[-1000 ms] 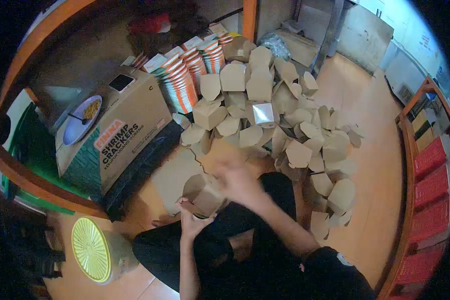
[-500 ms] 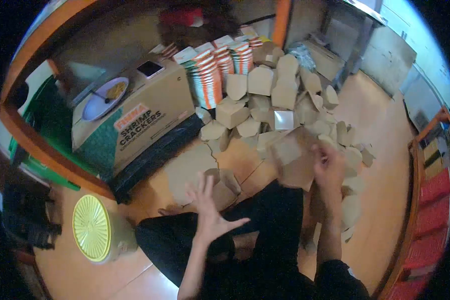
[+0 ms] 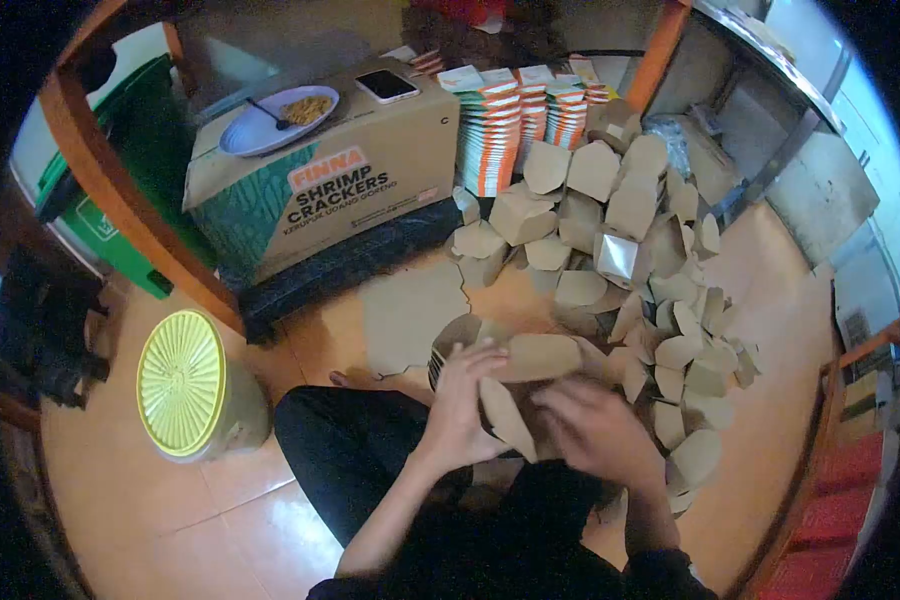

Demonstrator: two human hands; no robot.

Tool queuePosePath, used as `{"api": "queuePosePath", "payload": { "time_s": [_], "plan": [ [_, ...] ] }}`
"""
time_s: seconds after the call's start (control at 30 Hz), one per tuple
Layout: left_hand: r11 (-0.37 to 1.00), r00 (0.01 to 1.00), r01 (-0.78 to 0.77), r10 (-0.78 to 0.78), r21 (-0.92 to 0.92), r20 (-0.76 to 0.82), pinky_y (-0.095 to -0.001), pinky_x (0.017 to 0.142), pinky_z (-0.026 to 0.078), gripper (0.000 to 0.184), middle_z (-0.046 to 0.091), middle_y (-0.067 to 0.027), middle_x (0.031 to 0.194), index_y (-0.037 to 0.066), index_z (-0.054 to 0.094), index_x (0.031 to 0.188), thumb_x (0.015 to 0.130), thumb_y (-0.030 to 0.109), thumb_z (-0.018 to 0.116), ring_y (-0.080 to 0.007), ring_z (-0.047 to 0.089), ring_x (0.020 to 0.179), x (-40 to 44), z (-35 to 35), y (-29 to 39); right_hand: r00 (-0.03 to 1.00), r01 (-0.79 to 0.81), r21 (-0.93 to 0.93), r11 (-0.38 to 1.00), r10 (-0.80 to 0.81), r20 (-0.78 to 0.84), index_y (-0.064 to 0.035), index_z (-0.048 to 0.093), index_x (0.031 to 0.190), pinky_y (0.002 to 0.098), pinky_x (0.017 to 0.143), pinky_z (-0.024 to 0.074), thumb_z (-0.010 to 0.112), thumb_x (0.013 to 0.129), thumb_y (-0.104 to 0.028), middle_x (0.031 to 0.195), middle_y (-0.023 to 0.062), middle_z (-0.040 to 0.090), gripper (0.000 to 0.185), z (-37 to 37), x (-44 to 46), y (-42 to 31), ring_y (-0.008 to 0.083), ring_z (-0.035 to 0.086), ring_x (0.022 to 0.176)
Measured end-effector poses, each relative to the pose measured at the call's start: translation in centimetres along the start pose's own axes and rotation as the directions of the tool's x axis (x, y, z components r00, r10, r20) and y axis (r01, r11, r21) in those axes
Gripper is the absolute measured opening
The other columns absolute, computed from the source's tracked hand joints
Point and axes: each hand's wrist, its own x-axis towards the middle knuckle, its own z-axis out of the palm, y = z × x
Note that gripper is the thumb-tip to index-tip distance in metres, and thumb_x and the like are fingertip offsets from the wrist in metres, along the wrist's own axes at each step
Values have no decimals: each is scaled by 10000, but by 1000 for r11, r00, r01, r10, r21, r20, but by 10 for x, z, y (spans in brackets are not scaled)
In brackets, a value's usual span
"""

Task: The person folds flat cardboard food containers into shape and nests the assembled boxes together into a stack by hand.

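Note:
Over my lap is a brown paperboard food box [image 3: 544, 358], partly opened out, with its flaps standing apart. My left hand [image 3: 458, 412] grips the box's left side, thumb below and fingers over the edge. At the right side, my right hand [image 3: 602, 432] is against the box with bent fingers, smeared by motion; whether they pinch a flap cannot be made out. Beyond and to the right of my hands lies a heap of folded brown boxes [image 3: 625, 200], several with rounded flaps raised.
A shrimp crackers carton [image 3: 320, 200] carries a plate of food [image 3: 260, 135] with a spoon, and a phone [image 3: 388, 86]. Stacks of orange-and-white printed packs [image 3: 490, 135] stand behind. A yellow-lidded tub [image 3: 180, 385] is at left, and flat cardboard [image 3: 415, 305] lies on the floor.
My left hand, spread and holding nothing before, has closed on the box. The box has come from the right to between my hands and opened out. The view has shifted.

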Motion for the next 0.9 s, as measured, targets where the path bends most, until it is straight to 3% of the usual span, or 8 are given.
{"api": "queuePosePath", "payload": {
  "time_s": [0.1, 0.23, 0.33, 0.43, 0.47, 0.57, 0.77, 0.9],
  "plan": [
    [988, 981, 68, -42, -135, 189, -519, 1102, 382, 910, 492, -158, 1352, 87, 406, 1374, 600, 201, 871, -386, 455, 1318, -14, 8, 4, 968, 20, 6, 1000, -21, 249, -31, 484, 1324, 484, 1052, 403, 691, 808, -131, 1305, 258, 522, 565, 20, -5, 22, 454, 488, 1230],
    [962, 991, 72, -39, -264, 130, -512, 1090, 420, 957, 345, -169, 1467, 130, 390, 1405, 605, 229, 905, -396, 423, 1335, -24, 8, 5, 984, -67, 132, 989, 44, 170, -51, 412, 1403, 489, 1107, 341, 720, 797, -239, 1390, 254, 485, 706, 45, -10, 50, 421, 455, 1303],
    [981, 997, -18, 4, -194, -72, -540, 1136, 354, 1023, 249, -195, 1507, 147, 384, 1414, 569, 306, 938, -426, 299, 1408, -30, 1, -8, 977, -118, 150, 982, 88, 193, -54, 408, 1411, 489, 1113, 335, 737, 777, -264, 1403, 244, 479, 745, 31, -4, 82, 408, 447, 1317],
    [956, 964, 264, -264, 125, -15, -594, 1169, 217, 1100, 224, -223, 1515, 170, 378, 1427, 516, 426, 940, -475, 159, 1442, -19, -35, -24, 931, -187, 104, 977, 142, 336, -58, 403, 1419, 488, 1118, 330, 754, 756, -288, 1417, 235, 473, 784, 4, 24, 132, 395, 439, 1331],
    [939, 961, 249, -270, 235, 62, -615, 1143, 240, 1121, 213, -226, 1521, 173, 356, 1436, 511, 422, 939, -495, 188, 1424, -18, -39, -38, 924, -181, 96, 979, 136, 356, -59, 402, 1421, 488, 1120, 328, 759, 749, -296, 1422, 232, 471, 797, 4, 39, 144, 390, 436, 1336],
    [937, 929, 346, -350, 54, 121, -605, 1134, 258, 1141, 241, -239, 1507, 178, 328, 1447, 512, 420, 936, -491, 235, 1410, -38, -13, -98, 951, -61, 117, 991, 22, 309, -62, 398, 1429, 488, 1126, 323, 776, 728, -320, 1436, 223, 465, 837, 33, 85, 155, 377, 428, 1350],
    [932, 930, 358, -350, -54, 115, -426, 1053, 396, 1052, 472, -230, 1277, -17, 298, 1337, 545, 261, 931, -385, 486, 1233, -56, 5, -116, 944, 131, 114, 985, -159, 291, -70, 390, 1444, 487, 1137, 312, 809, 686, -369, 1463, 205, 453, 917, 85, 108, 147, 352, 412, 1378],
    [886, 887, 454, -439, -97, 140, -438, 1049, 395, 1031, 471, -234, 1266, -6, 296, 1328, 557, 267, 924, -388, 489, 1222, -58, 7, -117, 956, -41, 43, 998, 27, 291, -79, 358, 1473, 474, 1162, 290, 851, 607, -413, 1491, 176, 438, 1051, 77, 106, 110, 338, 391, 1399]
  ]
}}
